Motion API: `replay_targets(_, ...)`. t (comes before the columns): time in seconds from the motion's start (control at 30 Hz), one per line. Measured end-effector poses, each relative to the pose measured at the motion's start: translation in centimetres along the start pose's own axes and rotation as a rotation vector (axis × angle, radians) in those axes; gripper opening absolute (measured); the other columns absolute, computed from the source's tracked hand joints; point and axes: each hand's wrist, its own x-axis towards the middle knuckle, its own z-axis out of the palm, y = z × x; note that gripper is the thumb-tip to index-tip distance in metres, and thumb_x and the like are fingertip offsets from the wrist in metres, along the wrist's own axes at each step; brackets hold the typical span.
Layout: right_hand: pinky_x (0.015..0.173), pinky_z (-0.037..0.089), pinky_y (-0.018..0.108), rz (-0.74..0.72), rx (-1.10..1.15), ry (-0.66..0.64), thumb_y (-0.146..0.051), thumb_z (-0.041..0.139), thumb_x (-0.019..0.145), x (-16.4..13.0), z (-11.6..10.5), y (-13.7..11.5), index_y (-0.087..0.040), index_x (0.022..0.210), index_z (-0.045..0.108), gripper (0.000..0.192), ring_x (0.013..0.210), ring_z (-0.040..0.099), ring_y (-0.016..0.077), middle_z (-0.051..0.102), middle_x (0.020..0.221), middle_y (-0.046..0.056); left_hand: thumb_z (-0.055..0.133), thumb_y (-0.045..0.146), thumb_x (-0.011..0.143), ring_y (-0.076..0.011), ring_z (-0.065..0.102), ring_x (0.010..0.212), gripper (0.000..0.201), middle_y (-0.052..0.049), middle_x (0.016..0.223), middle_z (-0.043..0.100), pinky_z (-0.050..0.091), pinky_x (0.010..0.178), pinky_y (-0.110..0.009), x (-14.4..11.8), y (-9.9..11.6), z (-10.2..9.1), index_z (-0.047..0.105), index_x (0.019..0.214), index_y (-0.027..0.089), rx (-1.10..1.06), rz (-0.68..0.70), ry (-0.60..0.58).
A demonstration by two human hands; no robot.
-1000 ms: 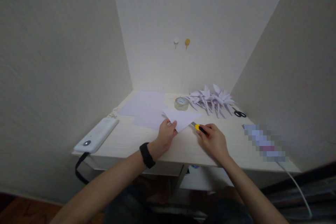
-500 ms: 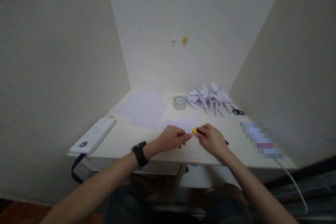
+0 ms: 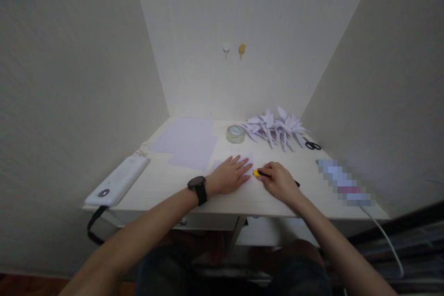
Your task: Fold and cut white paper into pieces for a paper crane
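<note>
My left hand [image 3: 233, 175] lies flat with its fingers spread over a small piece of pale paper [image 3: 247, 157], covering most of it. Close by on the right, my right hand [image 3: 278, 180] is closed around a yellow-and-black box cutter [image 3: 257, 173]. The cutter's yellow front end points left, at the paper's right edge, and its dark rear end shows behind the hand. Whether a blade is out is too small to tell. Larger pale sheets [image 3: 194, 148] lie overlapping at the back left of the white table [image 3: 159, 185].
Behind the hands stands a roll of clear tape [image 3: 236, 134]. Folded paper pieces [image 3: 275, 127] are heaped at the back right, beside black-handled scissors [image 3: 313, 146]. A white device [image 3: 120, 182] with a strap sits left; a blurred-out object [image 3: 343, 182] with a cable lies right. Walls enclose three sides.
My left hand has gone from curled fingers near the cutter's tip to lying flat and spread on the paper. My right hand keeps its hold on the box cutter. The view has shifted slightly.
</note>
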Motion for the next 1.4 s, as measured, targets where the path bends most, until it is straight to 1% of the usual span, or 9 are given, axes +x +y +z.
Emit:
replay_targets(0.2,0.08,0.046,0.033,-0.041,0.068,-0.05,-0.023,0.066,0.083,-1.1,-0.3,0.4,-0.021,0.103,0.077,0.022,0.09,0.059,0.0221,0.068,0.094,0.008,0.021,0.045,0.103,-0.032,0.032,0.142,0.055,-0.012,0.155,0.035,0.026,0.114,-0.05,-0.1,0.1,0.4,0.038,0.148,0.018,0.028,-0.016,0.034)
replay_targets(0.3,0.079,0.046,0.033,-0.039,0.066,-0.069,-0.023,0.066,0.084,-1.5,-0.5,0.0,-0.021,0.103,0.077,0.022,0.089,0.059,0.0222,0.067,0.092,0.008,0.021,0.045,0.103,-0.0323,0.033,0.142,0.055,-0.012,0.155,0.036,0.027,0.113,-0.05,-0.1,0.1,0.6,0.039,0.147,0.018,0.036,-0.019,0.047)
replay_targets(0.43,0.08,0.046,0.033,-0.038,0.036,-0.057,-0.024,0.063,0.086,-1.6,-0.4,-1.0,-0.021,0.1,0.077,0.02,0.089,0.059,0.0226,0.067,0.092,0.008,0.021,0.044,0.103,-0.0315,0.033,0.142,0.054,-0.012,0.154,0.037,0.027,0.113,-0.05,-0.1,0.1,0.6,0.041,0.146,0.019,0.048,-0.024,0.057)
replay_targets(0.6,0.081,0.047,0.033,-0.042,0.048,-0.05,-0.023,0.063,0.086,-1.5,-0.3,-1.1,-0.022,0.1,0.077,0.02,0.09,0.06,0.0219,0.067,0.093,0.008,0.022,0.047,0.102,-0.0342,0.031,0.143,0.057,-0.015,0.155,0.034,0.026,0.114,-0.051,-0.1,0.2,0.6,0.041,0.146,0.017,0.04,-0.033,0.036)
replay_targets(0.73,0.08,0.047,0.034,-0.033,0.062,-0.036,-0.023,0.064,0.085,-1.7,0.0,-0.7,-0.023,0.099,0.077,0.02,0.09,0.059,0.0221,0.067,0.094,0.008,0.023,0.052,0.101,-0.0358,0.029,0.143,0.057,-0.014,0.156,0.032,0.025,0.113,-0.054,-0.2,0.4,0.7,0.039,0.148,0.024,0.033,-0.042,0.032)
replay_targets(0.87,0.081,0.047,0.033,-0.019,0.102,-0.004,-0.021,0.064,0.084,-1.9,0.2,-0.9,-0.021,0.099,0.076,0.02,0.09,0.059,0.0219,0.066,0.093,0.008,0.022,0.048,0.102,-0.036,0.027,0.144,0.054,-0.012,0.157,0.032,0.025,0.113,-0.055,-0.2,0.6,0.5,0.038,0.149,0.026,0.019,-0.059,0.015)
replay_targets(1.07,0.081,0.047,0.034,-0.017,0.14,-0.007,-0.021,0.064,0.084,-1.9,0.1,-1.0,-0.02,0.098,0.075,0.018,0.09,0.059,0.022,0.066,0.093,0.008,0.027,0.045,0.102,-0.0376,0.027,0.143,0.051,-0.012,0.157,0.03,0.025,0.112,-0.058,0.3,0.9,0.3,0.038,0.149,0.027,0.003,-0.103,-0.041)
replay_targets(1.2,0.079,0.047,0.034,-0.057,0.119,0.0,-0.021,0.062,0.085,-1.8,-0.1,-0.9,-0.021,0.096,0.075,0.017,0.089,0.058,0.0223,0.065,0.092,0.008,0.027,0.046,0.101,-0.0377,0.027,0.143,0.05,-0.01,0.158,0.03,0.023,0.111,-0.061,0.5,1.3,0.4,0.038,0.148,0.031,0.001,-0.116,-0.024)
replay_targets(1.4,0.079,0.047,0.035,-0.078,0.075,-0.042,-0.021,0.059,0.087,-1.6,-0.4,-1.1,-0.019,0.098,0.074,0.019,0.089,0.058,0.0223,0.064,0.092,0.008,0.022,0.045,0.102,-0.0366,0.025,0.144,0.052,-0.011,0.157,0.031,0.021,0.112,-0.061,0.2,1.7,0.6,0.037,0.149,0.028,0.005,-0.118,0.005)
